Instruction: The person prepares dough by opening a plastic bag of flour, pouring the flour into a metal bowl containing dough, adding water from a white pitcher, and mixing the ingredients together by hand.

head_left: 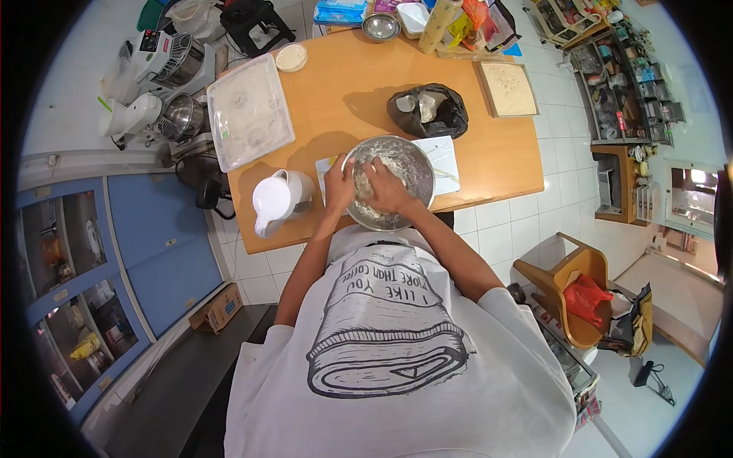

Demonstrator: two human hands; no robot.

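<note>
A round metal mixing bowl (421,169) sits at the near edge of the wooden table, its inner wall smeared with pale residue. My left hand (338,188) grips the bowl's left rim. Inside it, my right hand (387,191) has its fingers apart and pressed into a pale, floury dough (365,188); the fingertips are partly hidden. White sheets or boards (447,162) lie partly under the bowl's right side. To the left of my left hand stands a white lidded pitcher (281,197).
Behind the bowl is a black plastic-lined container (450,114) with crumpled wrappers. A clear-covered tray (250,111) lies on the table's left, a square pan of pale batter or dough (509,89) at the far right. Stand mixers (177,61) occupy the left side; a brown chair (569,286) stands right.
</note>
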